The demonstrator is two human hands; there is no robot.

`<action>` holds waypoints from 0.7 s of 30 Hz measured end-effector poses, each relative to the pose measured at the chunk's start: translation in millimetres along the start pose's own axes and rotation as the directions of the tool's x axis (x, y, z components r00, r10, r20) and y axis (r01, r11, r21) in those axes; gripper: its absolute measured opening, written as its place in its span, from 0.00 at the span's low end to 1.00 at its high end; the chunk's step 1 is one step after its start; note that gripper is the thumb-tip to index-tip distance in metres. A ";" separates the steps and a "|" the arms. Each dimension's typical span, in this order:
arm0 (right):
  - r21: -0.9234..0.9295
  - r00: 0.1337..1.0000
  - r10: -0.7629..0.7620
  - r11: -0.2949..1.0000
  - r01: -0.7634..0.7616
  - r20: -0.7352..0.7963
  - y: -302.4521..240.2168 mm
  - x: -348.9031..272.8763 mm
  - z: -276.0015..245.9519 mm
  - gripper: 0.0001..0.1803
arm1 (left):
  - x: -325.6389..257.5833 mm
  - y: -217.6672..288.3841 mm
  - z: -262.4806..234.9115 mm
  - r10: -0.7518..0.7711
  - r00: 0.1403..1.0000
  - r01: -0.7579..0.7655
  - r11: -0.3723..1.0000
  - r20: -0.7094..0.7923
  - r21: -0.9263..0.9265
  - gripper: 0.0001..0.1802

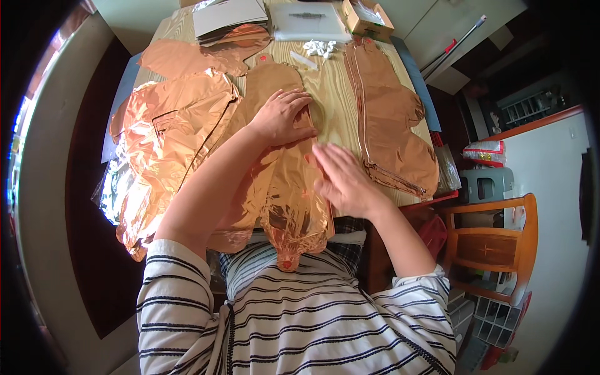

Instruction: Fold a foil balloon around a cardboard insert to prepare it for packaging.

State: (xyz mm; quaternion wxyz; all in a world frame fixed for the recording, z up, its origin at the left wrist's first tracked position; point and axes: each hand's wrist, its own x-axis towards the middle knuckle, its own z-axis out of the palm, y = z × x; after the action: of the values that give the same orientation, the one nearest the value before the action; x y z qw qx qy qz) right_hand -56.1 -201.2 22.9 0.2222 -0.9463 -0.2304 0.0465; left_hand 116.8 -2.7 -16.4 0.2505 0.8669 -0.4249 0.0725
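Note:
A flat copper-coloured foil balloon [281, 181] lies lengthwise before me, its near end hanging over the table edge onto my lap. A small red mark shows on its near tab. My left hand [284, 119] rests palm down on its upper part, fingers stretched out and thumb pointing right. Along the balloon's right edge lies my right hand [344, 178], fingers extended and thumb apart, touching the foil near the left thumb. To the left, a large crinkled pile of foil balloons [169, 131] sits partly under my left forearm. Another folded foil balloon [390, 112] lies flat at the right.
More foil [181, 56] lies at the far left of the wooden table [331, 112]. At the back are a stack of cards [230, 19], a clear plastic packet [307, 24], a small cardboard box [369, 20] and crumpled white material [320, 49]. A wooden chair [487, 247] stands right.

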 end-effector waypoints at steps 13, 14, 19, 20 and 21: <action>-0.241 0.998 0.055 0.969 -0.062 -0.034 -0.4 12.5 30.9 0.44 | -2.3 -5.7 -8.0 -0.010 0.981 -0.052 0.948 -0.194 -0.314 0.26; -0.246 0.998 0.051 0.968 -0.057 -0.032 -1.6 13.7 30.2 0.44 | -7.3 -5.2 -13.5 -0.070 0.946 -0.019 0.962 -0.317 -0.272 0.25; -0.265 0.996 0.006 0.964 -0.029 -0.086 -2.8 10.7 24.2 0.44 | -79.8 62.5 -84.2 -0.242 0.769 0.066 0.951 -0.591 -0.303 0.16; -0.252 0.996 0.011 0.967 -0.035 -0.092 -4.5 11.1 21.5 0.44 | -115.2 75.0 -95.1 -0.289 0.784 0.072 0.921 -0.550 -0.383 0.13; -0.235 0.995 0.017 0.971 -0.040 -0.098 -6.0 11.7 20.8 0.43 | -151.7 90.9 -100.4 -0.222 0.800 0.065 0.955 -0.557 -0.288 0.06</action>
State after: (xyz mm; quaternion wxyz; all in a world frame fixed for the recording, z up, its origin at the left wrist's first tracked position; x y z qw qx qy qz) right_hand -52.2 -182.8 7.0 0.1181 -0.9703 -0.2098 -0.0235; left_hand -40.0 106.6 52.9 0.4826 0.7929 -0.2657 0.2605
